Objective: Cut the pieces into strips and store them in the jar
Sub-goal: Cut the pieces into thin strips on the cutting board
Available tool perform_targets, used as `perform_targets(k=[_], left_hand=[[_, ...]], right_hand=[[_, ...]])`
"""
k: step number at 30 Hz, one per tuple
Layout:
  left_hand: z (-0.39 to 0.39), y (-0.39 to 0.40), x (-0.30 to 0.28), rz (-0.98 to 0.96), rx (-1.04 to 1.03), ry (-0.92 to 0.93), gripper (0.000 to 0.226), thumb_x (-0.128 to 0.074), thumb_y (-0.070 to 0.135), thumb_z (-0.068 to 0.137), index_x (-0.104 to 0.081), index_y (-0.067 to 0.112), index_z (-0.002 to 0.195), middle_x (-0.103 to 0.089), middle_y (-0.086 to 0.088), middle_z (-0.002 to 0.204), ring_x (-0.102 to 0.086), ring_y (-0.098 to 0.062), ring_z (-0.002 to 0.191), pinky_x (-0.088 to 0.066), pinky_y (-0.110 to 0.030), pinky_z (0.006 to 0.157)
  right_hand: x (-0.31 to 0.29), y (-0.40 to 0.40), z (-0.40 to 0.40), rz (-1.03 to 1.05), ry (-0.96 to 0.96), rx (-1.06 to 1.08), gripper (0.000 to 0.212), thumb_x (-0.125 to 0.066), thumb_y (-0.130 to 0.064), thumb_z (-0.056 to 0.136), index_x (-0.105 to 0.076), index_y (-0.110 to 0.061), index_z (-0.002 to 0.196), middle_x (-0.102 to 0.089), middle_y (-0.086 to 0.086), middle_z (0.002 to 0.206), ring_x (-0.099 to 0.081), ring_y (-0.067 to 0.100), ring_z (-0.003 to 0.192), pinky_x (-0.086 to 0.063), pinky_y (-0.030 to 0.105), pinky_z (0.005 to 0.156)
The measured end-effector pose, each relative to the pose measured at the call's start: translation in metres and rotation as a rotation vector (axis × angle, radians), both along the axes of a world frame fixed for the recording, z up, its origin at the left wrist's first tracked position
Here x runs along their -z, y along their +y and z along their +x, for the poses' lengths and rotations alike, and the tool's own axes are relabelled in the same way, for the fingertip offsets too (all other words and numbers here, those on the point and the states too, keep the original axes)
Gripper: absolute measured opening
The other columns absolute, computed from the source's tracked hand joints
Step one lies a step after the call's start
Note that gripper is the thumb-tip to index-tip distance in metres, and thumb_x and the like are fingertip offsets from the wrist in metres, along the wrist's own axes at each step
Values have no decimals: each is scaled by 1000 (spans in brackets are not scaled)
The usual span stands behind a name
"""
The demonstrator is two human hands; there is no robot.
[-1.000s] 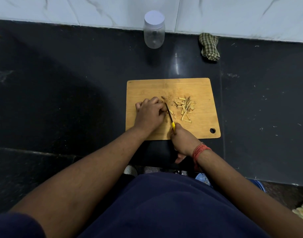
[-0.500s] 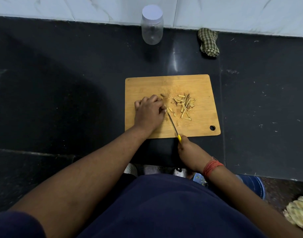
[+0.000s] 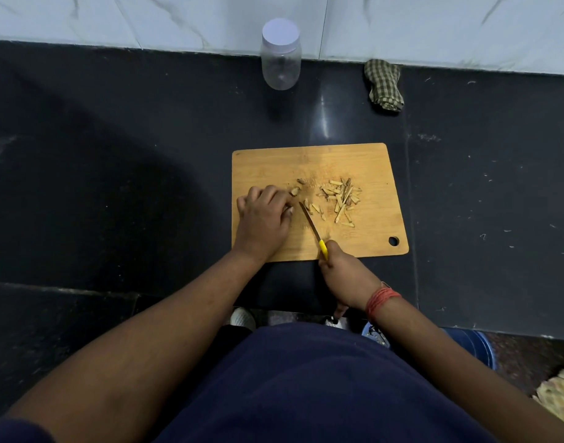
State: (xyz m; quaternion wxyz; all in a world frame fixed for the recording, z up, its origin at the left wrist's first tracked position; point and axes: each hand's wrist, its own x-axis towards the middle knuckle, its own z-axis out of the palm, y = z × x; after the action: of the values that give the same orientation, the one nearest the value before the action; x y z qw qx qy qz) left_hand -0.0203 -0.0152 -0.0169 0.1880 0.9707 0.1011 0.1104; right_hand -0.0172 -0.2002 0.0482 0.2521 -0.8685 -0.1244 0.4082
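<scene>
A person stands over a dark stone desk (image 3: 114,174), midway through slicing small pale pieces on a wooden cutting board (image 3: 363,238). At the left of the board, the left hand (image 3: 264,217) rests knuckles up with fingers curled, its grip appearing to pin an uncut piece (image 3: 294,191) at the fingertips, though the contact itself is hidden. Just to the right, the blade of a yellow-handled knife (image 3: 310,223) angles from the near edge toward those fingertips, a few fresh cuts lying against its right side. The right hand (image 3: 344,276), its grip closed round the handle, sits at the board's near edge. Further right, a loose heap of finished strips (image 3: 340,199) lies at mid-board. The jar (image 3: 280,54) stands at the far edge of the desk, lid on and seemingly empty, well apart from both hands; a checked cloth (image 3: 384,86) lies to its right. The cutting step looks unfinished: the next stroke calls for the blade to come down close beside the curled fingers, with the storing yet to begin.
</scene>
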Motion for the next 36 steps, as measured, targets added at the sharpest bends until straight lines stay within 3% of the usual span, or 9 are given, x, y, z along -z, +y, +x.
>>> perform_targets(k=[2, 4, 6, 11, 15, 17, 22, 27, 36], left_hand=[[-2, 4, 2, 17, -12, 24, 21, -57, 34, 95, -65, 21, 109, -60, 5, 117, -47, -20, 110, -30, -38, 90], [-3, 7, 3, 14, -25, 22, 21, -57, 34, 95, -65, 21, 108, -59, 5, 116, -47, -20, 110, -29, -37, 91], [-5, 9, 3, -4, -33, 9, 21, -57, 35, 94, -64, 21, 108, -59, 5, 115, -47, -20, 110, -28, -37, 91], [-12, 14, 4, -38, -46, 13, 28, -58, 41, 93, -60, 19, 111, -57, 3, 116, -45, -20, 111, -30, -40, 93], [-14, 18, 4, -29, -27, 11, 33, -61, 42, 90, -59, 19, 113, -56, 3, 116, -44, -20, 112, -28, -39, 94], [-13, 20, 3, -31, -31, 20, 35, -61, 42, 89, -59, 19, 114, -55, 2, 118, -43, -20, 113, -27, -39, 95], [-13, 22, -1, -37, -65, 2, 35, -56, 39, 86, -60, 18, 114, -54, 1, 117, -44, -21, 112, -30, -41, 94], [-19, 32, -1, 17, -39, 8, 35, -54, 38, 85, -61, 19, 113, -52, 0, 115, -44, -21, 111, -30, -41, 94], [-20, 25, 0, 162, 29, 30, 32, -59, 45, 87, -65, 20, 107, -54, 0, 117, -45, -21, 110, -30, -41, 93]], right_hand=[[1, -1, 1, -11, 8, 14, 26, -33, -15, 103, -36, -9, 129, -54, 10, 82, -57, 24, 61, -57, 48, 61], [0, -5, 2, -5, 37, 92, 25, -31, -13, 103, -34, -14, 128, -53, 13, 83, -60, 31, 58, -54, 39, 43], [-1, -9, 1, -10, 35, 147, 31, -31, -12, 103, -32, -18, 134, -53, 13, 84, -60, 30, 56, -47, 29, 35], [7, -10, -1, -36, -59, 47, 27, -35, -13, 103, -38, -8, 129, -49, 2, 73, -49, 14, 58, -37, 29, 51], [6, -14, 2, -30, -40, 123, 30, -34, -13, 103, -33, -14, 133, -53, 7, 77, -57, 24, 56, -39, 25, 35], [7, -15, 0, -50, -67, 84, 32, -34, -14, 103, -33, -12, 135, -51, 4, 74, -54, 19, 57, -35, 24, 36], [9, -17, 0, -47, -92, 129, 32, -34, -11, 102, -34, -10, 134, -52, 7, 76, -56, 24, 58, -42, 30, 37], [2, -10, 3, 13, -43, 137, 31, -31, -12, 102, -31, -17, 133, -54, 14, 83, -63, 40, 56, -53, 50, 38], [0, 0, 11, 25, -34, 94, 29, -31, -14, 103, -31, -14, 132, -52, 13, 81, -62, 35, 49, -53, 45, 37]])
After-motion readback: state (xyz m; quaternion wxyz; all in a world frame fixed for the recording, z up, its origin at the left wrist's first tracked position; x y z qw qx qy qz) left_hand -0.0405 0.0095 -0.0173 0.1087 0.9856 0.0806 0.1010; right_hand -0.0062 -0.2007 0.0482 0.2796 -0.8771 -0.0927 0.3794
